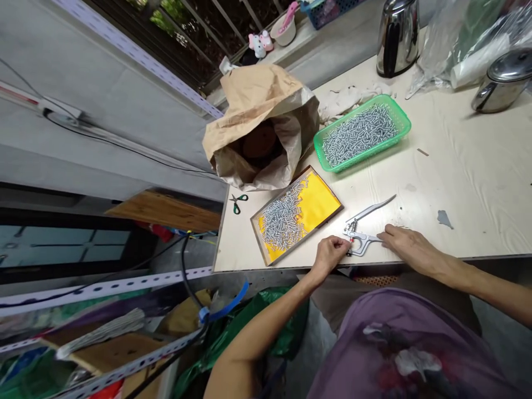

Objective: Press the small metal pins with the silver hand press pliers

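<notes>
A pair of silver snap-fastener pliers (366, 241) lies at the table's front edge, its two handles spread wide apart. My right hand (405, 244) has its fingers closed on the end of the lower handle. With fingers pinched together, my left hand (332, 255) is at the jaws, beside a small red part; whatever it pinches is too small to make out. Left of the pliers is a shallow tray (318, 199) with a yellow bottom, its left part heaped with small silver metal pins. Behind it, a green plastic basket (361, 158) is filled with similar pins.
A large open brown paper bag (261, 88) stands behind the tray. Small green-handled scissors (238, 204) lie near the table's left edge. Farther back are a steel kettle (397, 39), a metal pot (505, 80) and clear plastic bags (440, 55). A grey scrap (444, 219) lies to the right.
</notes>
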### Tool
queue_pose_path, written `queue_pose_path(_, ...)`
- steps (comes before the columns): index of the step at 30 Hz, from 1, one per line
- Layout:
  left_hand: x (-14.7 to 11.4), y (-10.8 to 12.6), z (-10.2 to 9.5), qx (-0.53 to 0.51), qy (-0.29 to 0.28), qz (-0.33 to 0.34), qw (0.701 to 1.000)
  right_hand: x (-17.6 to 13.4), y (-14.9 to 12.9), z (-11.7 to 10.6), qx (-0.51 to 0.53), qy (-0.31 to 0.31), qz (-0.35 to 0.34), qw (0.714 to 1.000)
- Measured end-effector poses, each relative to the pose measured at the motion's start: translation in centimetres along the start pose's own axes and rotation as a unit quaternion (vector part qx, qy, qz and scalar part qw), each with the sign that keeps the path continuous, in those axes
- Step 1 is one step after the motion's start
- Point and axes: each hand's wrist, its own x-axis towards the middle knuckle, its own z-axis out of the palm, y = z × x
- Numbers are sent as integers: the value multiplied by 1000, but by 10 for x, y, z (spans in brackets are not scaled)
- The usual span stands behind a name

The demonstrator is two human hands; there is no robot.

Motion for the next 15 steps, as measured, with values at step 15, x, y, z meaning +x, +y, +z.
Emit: queue_pose_path(15,3,-3,-6,68,-99,-22,993,29,30,-6,-64,49,-44,996)
